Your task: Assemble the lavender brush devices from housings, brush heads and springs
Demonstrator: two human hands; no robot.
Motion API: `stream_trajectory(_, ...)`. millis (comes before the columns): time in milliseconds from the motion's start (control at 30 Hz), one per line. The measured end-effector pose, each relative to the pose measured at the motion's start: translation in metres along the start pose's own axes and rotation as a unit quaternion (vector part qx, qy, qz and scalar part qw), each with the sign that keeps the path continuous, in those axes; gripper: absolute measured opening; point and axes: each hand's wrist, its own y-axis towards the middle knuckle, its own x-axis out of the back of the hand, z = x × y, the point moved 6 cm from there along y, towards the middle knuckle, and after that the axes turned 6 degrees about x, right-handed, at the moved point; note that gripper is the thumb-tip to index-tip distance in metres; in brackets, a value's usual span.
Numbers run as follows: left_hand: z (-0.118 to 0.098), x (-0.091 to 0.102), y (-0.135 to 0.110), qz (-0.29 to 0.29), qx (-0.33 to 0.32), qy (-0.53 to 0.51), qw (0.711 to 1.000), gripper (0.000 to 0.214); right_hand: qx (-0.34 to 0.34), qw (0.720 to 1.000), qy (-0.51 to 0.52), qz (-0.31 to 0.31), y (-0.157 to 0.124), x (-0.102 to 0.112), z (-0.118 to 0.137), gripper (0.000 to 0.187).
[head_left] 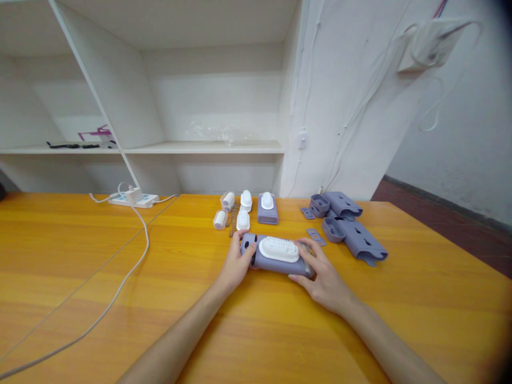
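Observation:
A purple-grey plastic casing [276, 264] lies on its side just above the table, with a white ribbed oval piece [280, 249] on its upper face. My left hand [237, 261] is closed round the left end, where a separate purple-grey end part [247, 244] with a dark hole meets the casing. At the right end, my right hand [322, 277] grips the casing between thumb and fingers. Some of that end is hidden by the fingers. Beyond the hands stands a similar purple-grey block [268, 216] with a white piece on it.
White ribbed pieces [242, 220], metal springs [233, 221] and clear-capped white cylinders [220, 219] stand behind my left hand. Purple-grey shells [362, 242], small cups [333, 229] and flat plates [316, 236] lie to the right. A power strip [136, 200] and its cable [136, 266] occupy the left.

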Motion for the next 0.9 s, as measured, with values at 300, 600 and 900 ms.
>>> stream_trajectory(300, -0.0023, -0.0066, -0.0087, 0.079, -0.023, 0.050, 0.995, 0.082, 0.016, 1.000, -0.001, 0.012, 0.0002, 0.0018, 0.0065, 0.063)
stream_trajectory(600, -0.0001, -0.0093, -0.0106, 0.095, -0.062, 0.072, 0.991, 0.106, -0.001, 1.000, -0.002, 0.021, -0.0006, -0.0026, 0.0071, 0.063)
stream_trajectory(900, -0.0045, -0.0065, -0.0097, 0.042, -0.043, 0.046, 0.997, 0.098, -0.021, 1.000, 0.007, -0.008, 0.0013, 0.0000, 0.0014, 0.060)
